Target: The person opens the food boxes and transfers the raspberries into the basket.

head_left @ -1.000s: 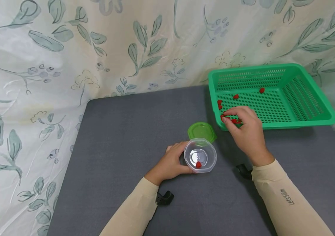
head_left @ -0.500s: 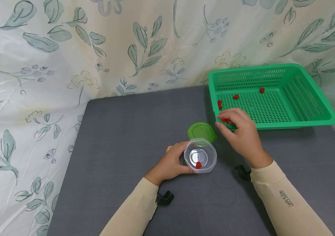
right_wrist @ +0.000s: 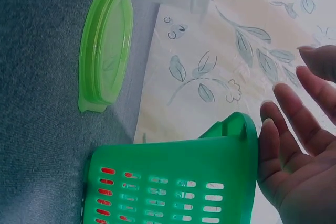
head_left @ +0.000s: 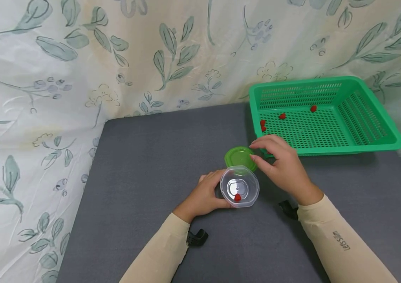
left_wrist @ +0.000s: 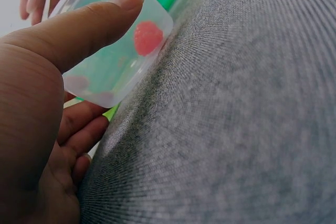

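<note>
My left hand (head_left: 205, 195) grips a clear plastic tub (head_left: 240, 186) by its side. The thumb presses the wall in the left wrist view. A single red raspberry (left_wrist: 148, 38) lies in the tub. Just behind the tub is its green lid (head_left: 240, 156), lying on the cloth. My right hand (head_left: 285, 167) hovers between lid and green basket (head_left: 356, 150), thumb and forefinger apart with nothing visible between them. In the right wrist view the fingers are loosely bent beside the basket's rim. Several raspberries (head_left: 282, 116) lie in the basket; this hand hides part of its near left corner.
The dark grey tabletop (head_left: 151, 157) stretches to the left and in front of the hands. A leaf-patterned curtain (head_left: 133, 59) hangs behind and along the left side. The basket stands at the back right, against the curtain.
My right hand has moved out of the basket, left and toward me, and its thumb and forefinger have come over the lid's right edge. The left hand and tub have stayed put.
</note>
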### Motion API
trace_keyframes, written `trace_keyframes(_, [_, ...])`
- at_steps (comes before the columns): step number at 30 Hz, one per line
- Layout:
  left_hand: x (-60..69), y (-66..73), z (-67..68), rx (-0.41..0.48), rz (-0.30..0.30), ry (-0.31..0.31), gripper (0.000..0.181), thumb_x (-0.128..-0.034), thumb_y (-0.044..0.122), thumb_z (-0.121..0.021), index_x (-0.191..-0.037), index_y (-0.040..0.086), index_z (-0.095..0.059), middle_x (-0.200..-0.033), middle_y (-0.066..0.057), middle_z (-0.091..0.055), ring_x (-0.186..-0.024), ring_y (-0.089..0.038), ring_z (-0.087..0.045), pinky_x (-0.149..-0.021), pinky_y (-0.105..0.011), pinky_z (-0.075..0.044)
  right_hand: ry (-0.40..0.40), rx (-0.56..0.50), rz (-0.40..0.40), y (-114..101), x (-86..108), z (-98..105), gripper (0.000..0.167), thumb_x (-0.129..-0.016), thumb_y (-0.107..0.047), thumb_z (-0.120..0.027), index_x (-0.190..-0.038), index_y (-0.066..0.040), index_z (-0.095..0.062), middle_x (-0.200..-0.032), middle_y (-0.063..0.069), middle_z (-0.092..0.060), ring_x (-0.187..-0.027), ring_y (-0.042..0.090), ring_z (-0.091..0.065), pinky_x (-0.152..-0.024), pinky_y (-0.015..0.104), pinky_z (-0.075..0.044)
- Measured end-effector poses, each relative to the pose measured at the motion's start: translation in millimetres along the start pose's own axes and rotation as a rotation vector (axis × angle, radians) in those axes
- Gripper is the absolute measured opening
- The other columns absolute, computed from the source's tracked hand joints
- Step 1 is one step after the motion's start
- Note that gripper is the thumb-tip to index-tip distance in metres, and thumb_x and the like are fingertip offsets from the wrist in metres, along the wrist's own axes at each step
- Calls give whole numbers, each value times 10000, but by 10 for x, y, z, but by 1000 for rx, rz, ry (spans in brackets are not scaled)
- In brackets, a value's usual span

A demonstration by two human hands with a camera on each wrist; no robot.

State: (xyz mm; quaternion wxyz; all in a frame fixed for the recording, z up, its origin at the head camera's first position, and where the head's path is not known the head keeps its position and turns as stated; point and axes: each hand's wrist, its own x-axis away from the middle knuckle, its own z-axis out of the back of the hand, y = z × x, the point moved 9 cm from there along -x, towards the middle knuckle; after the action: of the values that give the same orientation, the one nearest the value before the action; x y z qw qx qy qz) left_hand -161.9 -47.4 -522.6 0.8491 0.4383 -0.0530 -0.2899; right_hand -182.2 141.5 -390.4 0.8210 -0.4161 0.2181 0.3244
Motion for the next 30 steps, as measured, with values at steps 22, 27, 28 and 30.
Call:
trace_keyframes(22, [5, 1, 17, 11, -6, -3, 997, -803, 324, -1007, -1643, 256, -474, -1533, 120, -568, -1393, -57, -487, -1075, -477, -322, -280, -50, 25, -95, 63, -374, 283, -867, 26, -892, -1101, -91, -785, -1242, 18, -694, -1179, 242, -642, -954, 492, -523])
trace_keyframes(27, [5, 11, 23, 10, 0, -6, 1002, -806, 326, -1006, -1647, 252, -468, -1540, 112, -565, -1396, -65, -487, -1078, -479, -321, -335, -55, 2, -54, 92, -448, 243, -878, -20, -903, -1065, -120, -784, -1291, 43, -679, -1237, 279, -609, -982, 526, -505])
trace_keyframes(28, [3, 10, 23, 10, 0, -5, 1001, -806, 327, -1006, -1647, 252, -468, -1541, 113, -565, -1397, -64, -487, -1077, -479, -321, -350, -54, -6, -41, 100, -466, 234, -881, -32, -906, -1055, -131, -784, -1304, 52, -675, -1244, 287, -602, -984, 530, -502])
trace_keyframes(30, [2, 8, 24, 10, 2, -6, 1000, -806, 327, -1006, -1646, 253, -469, -1542, 116, -564, -1399, -61, -485, -1078, -477, -320, -385, -50, -21, -22, 117, -503, 221, -886, -50, -910, -1029, -160, -784, -1331, 77, -665, -1259, 308, -587, -983, 542, -502])
